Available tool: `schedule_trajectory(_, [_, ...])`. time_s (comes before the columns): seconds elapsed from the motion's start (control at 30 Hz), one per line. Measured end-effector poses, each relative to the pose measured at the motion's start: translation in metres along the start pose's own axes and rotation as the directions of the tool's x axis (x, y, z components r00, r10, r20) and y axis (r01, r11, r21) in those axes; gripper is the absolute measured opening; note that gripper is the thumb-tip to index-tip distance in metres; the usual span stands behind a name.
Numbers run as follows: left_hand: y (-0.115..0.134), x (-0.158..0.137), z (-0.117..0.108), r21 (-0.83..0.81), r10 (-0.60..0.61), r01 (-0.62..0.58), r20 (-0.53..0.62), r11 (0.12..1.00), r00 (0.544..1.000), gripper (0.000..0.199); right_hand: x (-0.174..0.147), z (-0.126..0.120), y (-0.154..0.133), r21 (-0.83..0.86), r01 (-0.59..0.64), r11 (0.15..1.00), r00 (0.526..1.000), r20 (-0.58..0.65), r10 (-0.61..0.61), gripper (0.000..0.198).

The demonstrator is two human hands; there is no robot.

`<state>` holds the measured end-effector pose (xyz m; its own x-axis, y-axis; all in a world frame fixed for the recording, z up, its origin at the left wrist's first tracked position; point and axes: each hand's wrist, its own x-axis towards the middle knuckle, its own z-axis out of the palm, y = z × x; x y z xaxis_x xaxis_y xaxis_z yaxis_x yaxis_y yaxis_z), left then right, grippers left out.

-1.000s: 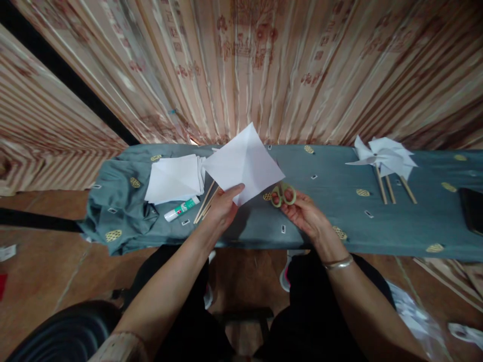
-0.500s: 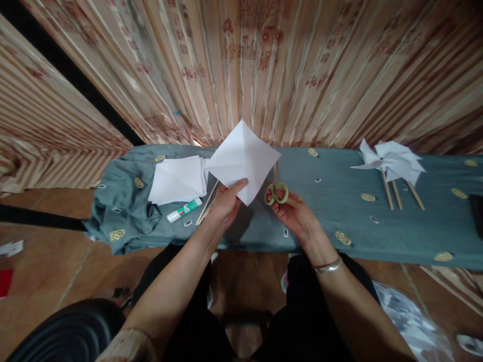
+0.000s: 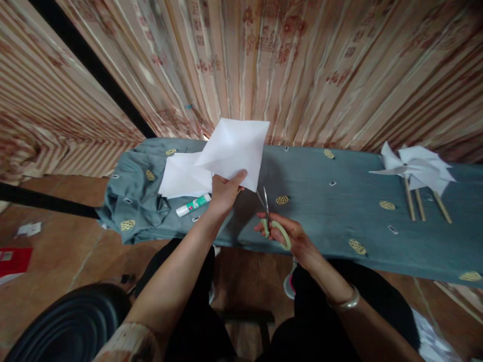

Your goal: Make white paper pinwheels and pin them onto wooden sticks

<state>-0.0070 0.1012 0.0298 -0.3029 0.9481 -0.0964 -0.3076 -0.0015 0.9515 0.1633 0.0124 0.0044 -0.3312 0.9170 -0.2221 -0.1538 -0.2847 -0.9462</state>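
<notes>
A creased square sheet of white paper (image 3: 237, 146) is pinched near its lower edge by my left hand (image 3: 225, 193), the thumb lying on top. My right hand (image 3: 292, 234) grips scissors (image 3: 279, 234) with pale green handles. Their blades are parted and point up toward the paper's lower right corner; whether they touch it I cannot tell. Left of the held sheet lies a stack of white paper (image 3: 183, 176). A green and white glue stick (image 3: 193, 205) rests just below that stack, close to my left wrist.
Several white paper pinwheels (image 3: 418, 166) on wooden sticks (image 3: 419, 205) lie at the right of the table. A grey-green patterned cloth (image 3: 320, 201) covers the tabletop. A patterned curtain (image 3: 241, 65) hangs behind. A black round stool (image 3: 71, 324) stands at lower left.
The paper has turned in my left hand, so a corner points to lower right. My right hand has brought the scissors' blades up, parted, near that corner. The camera view has shifted slightly.
</notes>
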Motion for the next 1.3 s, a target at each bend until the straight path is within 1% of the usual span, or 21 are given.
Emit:
schedule_trajectory(0.1, [-0.002,-0.005,0.004,0.054,0.023,-0.025,0.038,0.998,0.999,0.027,0.0,-0.001,0.004,-0.036,-0.004,0.999,1.0,0.028,0.005,0.048])
schedule_trajectory(0.2, [-0.004,-0.01,0.007,0.1,0.022,-0.028,0.068,0.995,0.997,0.025,0.002,-0.003,0.003,-0.043,0.014,0.999,1.0,0.007,-0.014,0.045])
schedule_trajectory(0.37, [-0.008,-0.011,0.008,0.164,0.027,-0.039,0.08,0.986,0.996,0.021,0.003,-0.005,0.001,-0.06,0.023,0.998,1.0,-0.009,-0.023,0.045])
schedule_trajectory(0.63, [-0.01,-0.015,0.011,0.133,0.049,-0.061,0.093,0.989,0.994,0.015,0.006,-0.006,0.0,-0.064,0.029,0.998,1.0,0.009,-0.028,0.051])
schedule_trajectory(0.73, [-0.01,-0.016,0.011,0.17,0.033,-0.048,0.093,0.984,0.995,0.015,0.007,-0.006,0.001,-0.066,0.027,0.997,1.0,0.007,-0.027,0.053])
schedule_trajectory(0.8, [-0.011,-0.015,0.01,0.196,0.042,-0.062,0.104,0.979,0.994,0.014,0.008,-0.007,0.001,-0.069,0.023,0.997,1.0,0.009,-0.022,0.054])
schedule_trajectory(0.97, [-0.012,-0.014,0.008,0.219,0.066,-0.096,0.14,0.971,0.988,0.012,0.008,-0.007,0.001,-0.072,0.01,0.997,1.0,0.001,-0.01,0.052])
schedule_trajectory(1.1, [-0.013,-0.013,0.006,0.224,0.085,-0.122,0.167,0.967,0.982,0.015,0.007,-0.006,0.0,-0.068,0.011,0.998,1.0,-0.006,-0.012,0.051])
schedule_trajectory(1.3, [-0.014,-0.011,0.004,0.203,0.08,-0.112,0.158,0.973,0.984,0.014,0.008,-0.007,0.002,-0.045,0.007,0.999,1.0,-0.017,-0.007,0.048])
